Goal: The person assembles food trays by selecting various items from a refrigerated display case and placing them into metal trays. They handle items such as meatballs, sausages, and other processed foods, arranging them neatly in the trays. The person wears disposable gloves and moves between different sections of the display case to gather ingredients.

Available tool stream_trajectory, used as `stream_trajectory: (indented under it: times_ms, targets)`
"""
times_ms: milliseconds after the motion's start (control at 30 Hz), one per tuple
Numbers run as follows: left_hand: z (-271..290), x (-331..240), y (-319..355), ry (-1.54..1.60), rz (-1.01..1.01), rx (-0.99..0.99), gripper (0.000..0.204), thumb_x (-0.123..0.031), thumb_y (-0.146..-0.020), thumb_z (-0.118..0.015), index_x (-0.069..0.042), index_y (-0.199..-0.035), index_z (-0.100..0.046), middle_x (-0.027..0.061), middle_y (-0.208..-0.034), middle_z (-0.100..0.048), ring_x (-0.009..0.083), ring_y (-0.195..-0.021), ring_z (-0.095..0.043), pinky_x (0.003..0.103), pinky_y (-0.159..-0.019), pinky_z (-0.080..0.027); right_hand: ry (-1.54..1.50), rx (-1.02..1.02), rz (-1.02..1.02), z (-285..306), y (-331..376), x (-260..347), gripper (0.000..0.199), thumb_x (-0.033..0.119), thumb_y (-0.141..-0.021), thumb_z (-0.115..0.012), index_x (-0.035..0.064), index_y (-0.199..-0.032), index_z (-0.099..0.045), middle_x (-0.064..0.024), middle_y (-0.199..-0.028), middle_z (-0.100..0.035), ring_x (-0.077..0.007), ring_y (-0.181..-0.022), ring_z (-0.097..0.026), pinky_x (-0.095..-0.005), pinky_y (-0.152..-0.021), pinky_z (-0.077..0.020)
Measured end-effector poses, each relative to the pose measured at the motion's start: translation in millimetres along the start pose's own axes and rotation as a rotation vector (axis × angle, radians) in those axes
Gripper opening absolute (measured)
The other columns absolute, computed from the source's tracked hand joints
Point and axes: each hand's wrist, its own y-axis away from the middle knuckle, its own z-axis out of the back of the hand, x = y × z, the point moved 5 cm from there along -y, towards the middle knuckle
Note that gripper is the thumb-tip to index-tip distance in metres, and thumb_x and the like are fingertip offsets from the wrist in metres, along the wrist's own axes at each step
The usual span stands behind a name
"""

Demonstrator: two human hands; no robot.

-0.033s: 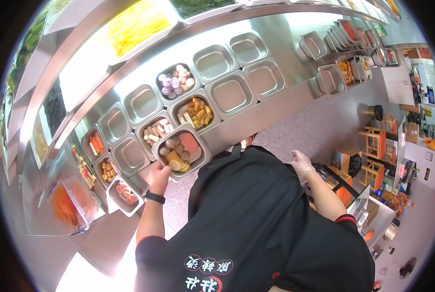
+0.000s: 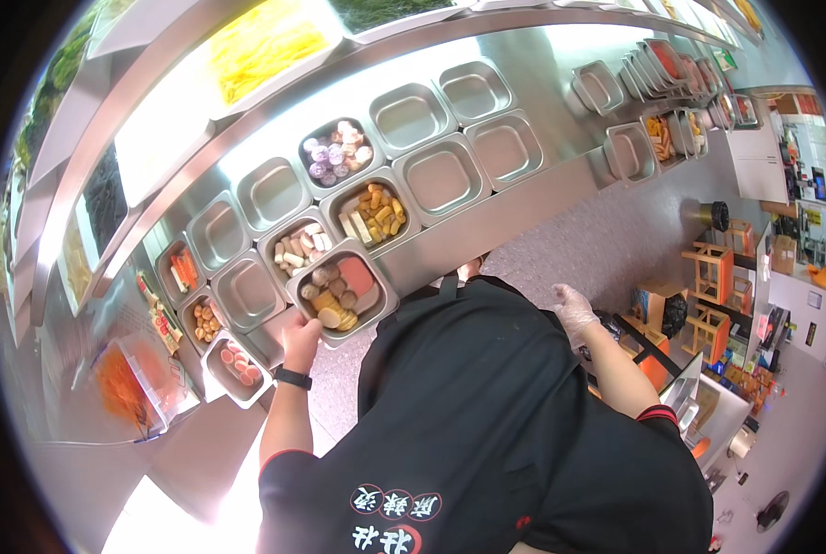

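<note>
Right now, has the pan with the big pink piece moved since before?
Yes, slightly: the held pan moved down and left, away from the unmoved yellow-filled pan.

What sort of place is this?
Probably a restaurant kitchen or food counter. The left hand holds a metal pan of sliced food, more pans line a steel counter, and the right hand wears a thin clear glove.

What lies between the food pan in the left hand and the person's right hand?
In the head view, mostly the person's black clothing lies between the pan and the right hand, with some floor showing beside that hand.
</note>
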Motion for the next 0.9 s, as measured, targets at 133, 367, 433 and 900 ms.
stream_trajectory:
  times_ms: [133, 367, 433, 900]
  targets:
    - [26.6, 39.9, 10.8, 0.017, 0.082, -0.018, 0.007, -0.006, -0.084, -0.063, -0.001, -0.086, -0.067, 0.0000, -0.075, -0.063, 0.0099, -0.061, -0.056, 0.027, -0.056, -0.046, 0.058, 0.036, -0.026, -0.5, -10.4, -2.6, 0.067, 0.019, -0.084, -0.071, 0.0062, -0.148, -0.057, -0.0207, -0.143, -0.066, -0.0364, -0.132, -0.064, -0.0423, -0.111, -0.0497]
    - [16.4, 43.2, -1.1, -0.023, 0.094, 0.002, 0.011, -0.008, -0.084, -0.064, 0.000, -0.089, -0.070, 0.0017, -0.076, -0.066, 0.0122, -0.064, -0.059, 0.029, -0.059, -0.049, 0.068, 0.028, -0.010, 5.4, -5.9, -0.2, 0.067, 0.018, -0.083, -0.072, 0.0050, -0.147, -0.057, -0.0208, -0.141, -0.067, -0.0361, -0.130, -0.064, -0.0424, -0.109, -0.0507]
    - [4.4, 39.6, -5.1, 0.040, 0.080, 0.042, 0.011, -0.009, -0.085, -0.064, 0.000, -0.089, -0.069, 0.0016, -0.075, -0.065, 0.0124, -0.062, -0.058, 0.029, -0.058, -0.048, 0.058, 0.029, -0.053, 8.2, -0.9, 4.7, 0.064, 0.014, -0.086, -0.072, 0.0060, -0.148, -0.057, -0.0213, -0.142, -0.065, -0.0349, -0.133, -0.063, -0.0417, -0.111, -0.0498]
    - [-75.4, 6.2, 7.0, 0.191, 0.079, 0.073, 0.019, -0.003, -0.087, -0.060, -0.001, -0.102, -0.069, 0.0008, -0.083, -0.066, 0.0094, -0.058, -0.057, 0.025, -0.053, -0.047, -0.064, -0.163, -0.114, 76.6, -69.8, -72.7, 0.077, 0.022, -0.083, -0.077, 0.0034, -0.152, -0.050, -0.0246, -0.141, -0.065, -0.0364, -0.133, -0.063, -0.0429, -0.111, -0.0494]
